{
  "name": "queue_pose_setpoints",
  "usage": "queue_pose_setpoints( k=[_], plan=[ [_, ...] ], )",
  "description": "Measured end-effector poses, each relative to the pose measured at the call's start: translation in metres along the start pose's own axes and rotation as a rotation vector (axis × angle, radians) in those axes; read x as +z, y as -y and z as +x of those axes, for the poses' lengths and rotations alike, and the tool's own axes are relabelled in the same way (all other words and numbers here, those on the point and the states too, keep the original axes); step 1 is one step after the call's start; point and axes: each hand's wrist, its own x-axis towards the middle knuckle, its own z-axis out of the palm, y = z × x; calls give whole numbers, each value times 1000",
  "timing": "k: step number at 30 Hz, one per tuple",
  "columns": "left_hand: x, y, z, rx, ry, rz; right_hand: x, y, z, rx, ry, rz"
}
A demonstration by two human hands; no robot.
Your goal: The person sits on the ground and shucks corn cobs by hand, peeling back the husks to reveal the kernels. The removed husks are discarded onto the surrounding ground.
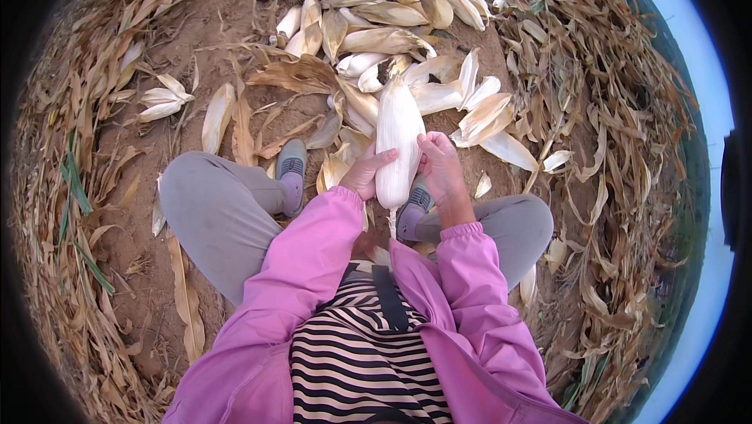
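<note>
An ear of corn (398, 142) in its pale husk stands nearly upright between my hands, with its thin stalk end pointing down towards me. My left hand (369, 172) holds its lower left side, the thumb lying across the front of the husk. At the right edge of the ear, the fingertips of my right hand (439, 159) pinch the husk. Just beyond lie loose husk leaves (484, 121) and more husked ears, partly covered by the ear I hold.
A pile of corn ears in husks (382, 6) lies ahead on bare brown soil (170, 153). Dry corn stalks and leaves (76, 236) form a bank on the left, and another bank of stalks (593, 148) is on the right. My shoes (292, 159) flank the near ground.
</note>
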Motion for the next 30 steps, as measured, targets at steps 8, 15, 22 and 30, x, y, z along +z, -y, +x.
queue_pose_setpoints(
  k=[8,15,22,30],
  plan=[
    [-4,13,2,59,-15,-23,12,6,-10,53,23,33],
    [-5,8,0,-41,-37,-219,-2,4,-11,115,106,207],
    [-1,3,-2,-86,1,-335,-3,1,-15,119,122,343],
    [3,4,2,-35,49,-343,-5,-4,-17,69,143,393]
  ],
)
